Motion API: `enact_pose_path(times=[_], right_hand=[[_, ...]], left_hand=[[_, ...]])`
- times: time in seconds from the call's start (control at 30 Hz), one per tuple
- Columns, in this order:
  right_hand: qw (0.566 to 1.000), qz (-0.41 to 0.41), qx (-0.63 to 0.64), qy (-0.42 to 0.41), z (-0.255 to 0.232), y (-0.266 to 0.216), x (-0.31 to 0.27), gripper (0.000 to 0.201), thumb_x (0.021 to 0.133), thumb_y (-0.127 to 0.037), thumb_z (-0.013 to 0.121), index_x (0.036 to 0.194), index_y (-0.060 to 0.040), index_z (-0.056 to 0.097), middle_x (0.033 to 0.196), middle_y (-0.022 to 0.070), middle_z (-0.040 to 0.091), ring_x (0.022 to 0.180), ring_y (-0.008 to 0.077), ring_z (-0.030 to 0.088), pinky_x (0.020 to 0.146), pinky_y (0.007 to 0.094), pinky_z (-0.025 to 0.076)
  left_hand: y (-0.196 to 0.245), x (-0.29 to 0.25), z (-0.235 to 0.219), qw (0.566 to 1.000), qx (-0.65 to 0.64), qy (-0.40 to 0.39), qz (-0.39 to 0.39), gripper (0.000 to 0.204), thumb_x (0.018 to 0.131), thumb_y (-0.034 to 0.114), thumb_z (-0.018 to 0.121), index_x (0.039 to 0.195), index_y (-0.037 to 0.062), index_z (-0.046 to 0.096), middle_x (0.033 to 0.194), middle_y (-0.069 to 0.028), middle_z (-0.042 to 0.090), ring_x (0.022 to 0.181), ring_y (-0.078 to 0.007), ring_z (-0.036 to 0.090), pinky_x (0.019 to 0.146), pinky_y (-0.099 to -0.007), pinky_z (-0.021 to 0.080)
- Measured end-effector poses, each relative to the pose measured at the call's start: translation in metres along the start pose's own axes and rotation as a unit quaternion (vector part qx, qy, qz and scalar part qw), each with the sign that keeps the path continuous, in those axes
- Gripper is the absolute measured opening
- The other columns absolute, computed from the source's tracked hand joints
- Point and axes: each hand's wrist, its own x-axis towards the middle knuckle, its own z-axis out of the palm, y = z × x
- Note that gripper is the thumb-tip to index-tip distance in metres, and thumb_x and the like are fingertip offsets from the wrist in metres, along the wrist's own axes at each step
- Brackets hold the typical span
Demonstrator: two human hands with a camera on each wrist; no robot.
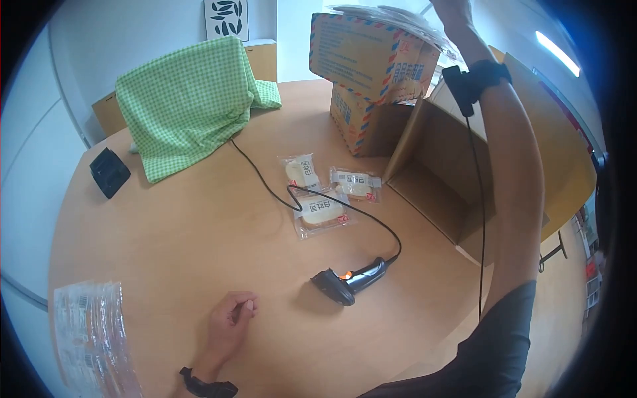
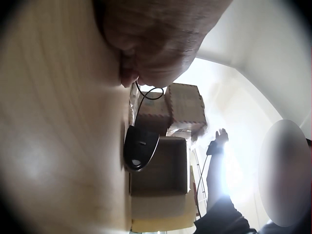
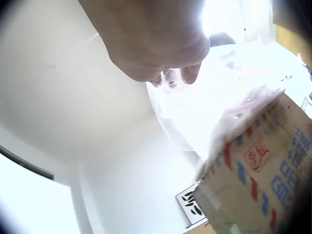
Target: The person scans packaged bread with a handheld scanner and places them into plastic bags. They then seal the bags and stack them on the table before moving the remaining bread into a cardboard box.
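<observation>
My left hand [image 1: 232, 322] rests loosely curled on the table, holding nothing, to the left of a black barcode scanner [image 1: 358, 282]. The right arm is raised over the stacked cartons; in the right wrist view my right hand [image 3: 156, 44] pinches the edge of clear plastic packaging [image 3: 195, 112] lying on the top carton [image 3: 253, 170]. Part of that hand [image 1: 458, 26] is cut off by the head view's top edge. Three clear packets of sliced bread [image 1: 322, 211] lie mid-table, with the scanner's cable running across them.
An open, empty cardboard box [image 1: 441, 172] lies on its side at the right. A green checked cloth [image 1: 189, 99] covers something at the back left, near a black stand [image 1: 109, 172]. Several flat clear packages [image 1: 93, 331] lie at the front left.
</observation>
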Motion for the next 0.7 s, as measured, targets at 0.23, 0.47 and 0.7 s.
enact_pose_path(times=[0.23,0.47,0.7], right_hand=[[0.908,-0.095,0.368,-0.174,-0.021,-0.235,-0.067,0.018,0.102,-0.016,0.067,0.116,-0.0046,0.070,0.109,0.0104,0.074,0.108,0.0219,0.072,0.097,0.0365,0.059],[0.888,-0.279,0.208,-0.300,0.000,-0.353,-0.268,0.029,0.088,-0.013,0.068,0.114,0.0009,0.066,0.130,0.0175,0.067,0.118,0.0323,0.068,0.085,0.0373,0.061],[0.823,-0.238,0.273,-0.438,-0.057,-0.378,-0.355,0.020,0.092,-0.015,0.071,0.106,-0.0012,0.069,0.118,0.0159,0.071,0.106,0.0269,0.073,0.067,0.0343,0.062]], left_hand=[[-0.001,0.004,-0.006,0.972,-0.213,-0.090,-0.044,0.079,0.108,0.061,0.050,0.161,0.0045,0.036,0.151,-0.0236,0.054,0.129,-0.0319,0.062,0.108,-0.0482,0.052],[0.120,0.022,0.002,0.830,-0.537,-0.136,0.059,0.104,0.102,0.074,0.047,0.171,0.0095,0.004,0.171,-0.0260,0.023,0.151,-0.0419,0.040,0.115,-0.0633,0.043],[0.082,0.009,-0.032,0.942,-0.306,0.117,-0.068,0.062,0.107,0.021,0.061,0.160,-0.0005,0.036,0.149,-0.0239,0.058,0.130,-0.0346,0.064,0.107,-0.0488,0.052]])
